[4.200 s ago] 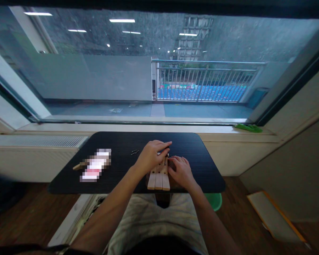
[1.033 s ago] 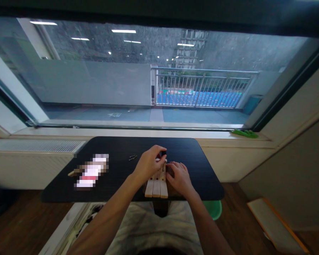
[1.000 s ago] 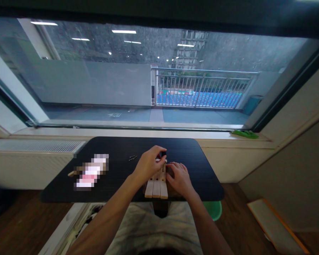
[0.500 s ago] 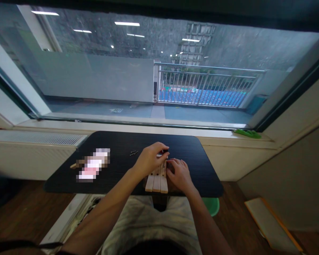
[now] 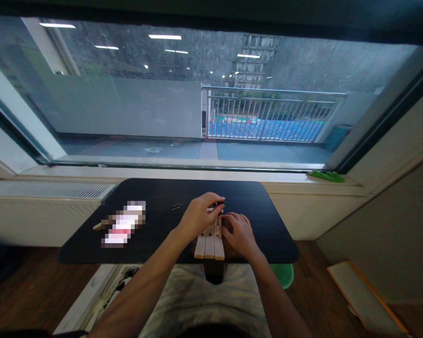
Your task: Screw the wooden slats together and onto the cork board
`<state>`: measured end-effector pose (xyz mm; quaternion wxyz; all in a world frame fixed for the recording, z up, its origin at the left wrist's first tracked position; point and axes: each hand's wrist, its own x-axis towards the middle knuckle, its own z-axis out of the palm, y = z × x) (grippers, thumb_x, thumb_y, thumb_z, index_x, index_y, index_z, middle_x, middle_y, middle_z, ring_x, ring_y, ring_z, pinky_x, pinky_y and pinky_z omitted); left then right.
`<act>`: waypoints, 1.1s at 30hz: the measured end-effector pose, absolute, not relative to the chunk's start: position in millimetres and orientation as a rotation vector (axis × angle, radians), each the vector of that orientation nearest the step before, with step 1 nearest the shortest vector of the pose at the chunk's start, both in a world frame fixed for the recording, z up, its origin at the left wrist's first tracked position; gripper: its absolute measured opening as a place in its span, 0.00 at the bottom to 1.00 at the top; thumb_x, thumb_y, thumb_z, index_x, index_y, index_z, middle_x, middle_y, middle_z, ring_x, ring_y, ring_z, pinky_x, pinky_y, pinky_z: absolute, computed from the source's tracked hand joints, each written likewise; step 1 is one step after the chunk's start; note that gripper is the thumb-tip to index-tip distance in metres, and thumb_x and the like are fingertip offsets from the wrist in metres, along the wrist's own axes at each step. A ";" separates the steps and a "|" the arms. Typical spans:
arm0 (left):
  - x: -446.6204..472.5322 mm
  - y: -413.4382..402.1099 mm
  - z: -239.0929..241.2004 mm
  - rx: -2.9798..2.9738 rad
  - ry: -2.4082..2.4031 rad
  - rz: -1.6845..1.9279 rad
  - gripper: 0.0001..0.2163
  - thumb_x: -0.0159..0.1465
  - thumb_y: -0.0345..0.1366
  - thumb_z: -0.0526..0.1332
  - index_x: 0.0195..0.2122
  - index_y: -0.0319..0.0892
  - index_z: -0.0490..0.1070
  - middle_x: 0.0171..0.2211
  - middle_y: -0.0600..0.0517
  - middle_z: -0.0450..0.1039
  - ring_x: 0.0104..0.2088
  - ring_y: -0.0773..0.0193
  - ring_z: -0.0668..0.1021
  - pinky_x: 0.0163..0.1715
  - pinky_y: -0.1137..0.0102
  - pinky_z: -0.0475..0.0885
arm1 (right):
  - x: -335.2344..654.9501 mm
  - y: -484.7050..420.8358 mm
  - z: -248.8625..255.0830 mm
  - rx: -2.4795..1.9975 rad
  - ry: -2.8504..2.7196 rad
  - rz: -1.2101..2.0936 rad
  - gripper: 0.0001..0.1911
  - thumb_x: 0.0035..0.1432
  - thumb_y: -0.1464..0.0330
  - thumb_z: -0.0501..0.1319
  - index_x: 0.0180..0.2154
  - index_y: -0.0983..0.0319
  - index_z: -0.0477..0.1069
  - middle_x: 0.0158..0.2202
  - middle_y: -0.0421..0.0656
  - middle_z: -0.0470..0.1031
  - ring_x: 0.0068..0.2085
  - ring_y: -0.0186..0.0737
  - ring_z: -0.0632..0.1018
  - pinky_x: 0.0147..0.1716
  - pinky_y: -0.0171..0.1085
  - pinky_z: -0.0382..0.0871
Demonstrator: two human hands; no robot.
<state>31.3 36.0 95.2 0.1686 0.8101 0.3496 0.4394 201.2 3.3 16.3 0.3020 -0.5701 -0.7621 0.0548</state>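
Observation:
On the black table, several pale wooden slats [image 5: 209, 249] with small dark holes lie side by side over a darker wooden base. At their far end my left hand [image 5: 200, 215] is closed in a pinch, thumb and index finger together on something small and dark that I cannot make out. My right hand [image 5: 240, 231] holds the right side of the slats, its fingers bent and its thumb against the edge. Several nails or screws [image 5: 177, 206] lie left of my left hand. My fingers hide the far end of the slats.
A pixelated pinkish-white item [image 5: 121, 227] lies at the table's left, beside a wooden stick [image 5: 97, 226]. Behind the table [image 5: 268, 211] are a windowsill and a large window. A green cloth [image 5: 326, 176] rests on the sill; a green basin [image 5: 284, 274] stands below at right.
The view has tilted up slightly, so everything sits a little lower. Both hands keep nearly the same place and pose at the slats.

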 end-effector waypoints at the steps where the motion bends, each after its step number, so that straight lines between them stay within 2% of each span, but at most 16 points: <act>1: 31.5 35.8 95.4 2.301 0.994 1.247 0.08 0.62 0.32 0.61 0.42 0.43 0.74 0.38 0.49 0.77 0.39 0.64 0.79 0.38 0.69 0.77 | 201.4 3.5 15.8 -1.508 -2.023 0.143 0.14 0.57 0.69 0.57 0.46 0.59 0.73 0.48 0.46 0.75 0.50 0.45 0.73 0.55 0.48 0.58; 8: 33.7 36.1 95.1 2.308 0.996 1.261 0.08 0.61 0.34 0.63 0.42 0.42 0.74 0.38 0.50 0.76 0.38 0.64 0.78 0.37 0.70 0.76 | 201.0 3.9 15.7 -1.511 -2.015 0.140 0.14 0.57 0.69 0.57 0.46 0.58 0.73 0.48 0.46 0.75 0.50 0.46 0.73 0.55 0.49 0.58; 14: 35.1 38.9 93.9 2.330 1.002 1.299 0.06 0.61 0.31 0.62 0.40 0.42 0.74 0.38 0.50 0.73 0.38 0.65 0.77 0.36 0.71 0.76 | 200.2 3.3 18.0 -1.512 -2.025 0.145 0.14 0.57 0.69 0.57 0.45 0.59 0.73 0.47 0.46 0.76 0.49 0.45 0.73 0.55 0.48 0.58; 33: 33.5 35.8 100.9 2.317 0.979 1.249 0.06 0.61 0.30 0.62 0.39 0.42 0.74 0.37 0.51 0.75 0.37 0.65 0.78 0.36 0.70 0.75 | 199.8 3.6 18.0 -1.511 -2.016 0.131 0.14 0.57 0.69 0.57 0.45 0.59 0.73 0.47 0.47 0.76 0.49 0.46 0.73 0.54 0.47 0.58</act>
